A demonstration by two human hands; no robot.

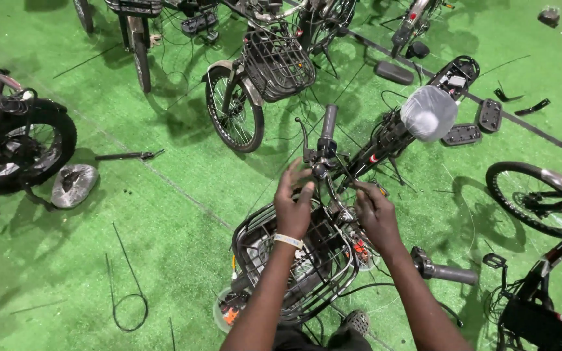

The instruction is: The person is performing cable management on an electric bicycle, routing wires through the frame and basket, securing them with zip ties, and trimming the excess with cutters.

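I look down on a bicycle's handlebar with a wire front basket (265, 244) below it. My left hand (294, 201), with a white wristband, reaches over the basket, its fingers touching the brake lever clamp (320, 166) near the far grip (328, 121). My right hand (375, 214) pinches a thin cable by the handlebar stem. The near grip (450, 273) sticks out to the right. A saddle wrapped in plastic (428, 112) sits further along the frame.
Green turf floor (164, 214) holds another bicycle with a basket (274, 62), a dark bike's wheel (24, 146) at left, a wheel (535, 195) at right, loose pedals (463, 134), a wrapped part (75, 184) and loose black cables (128, 305).
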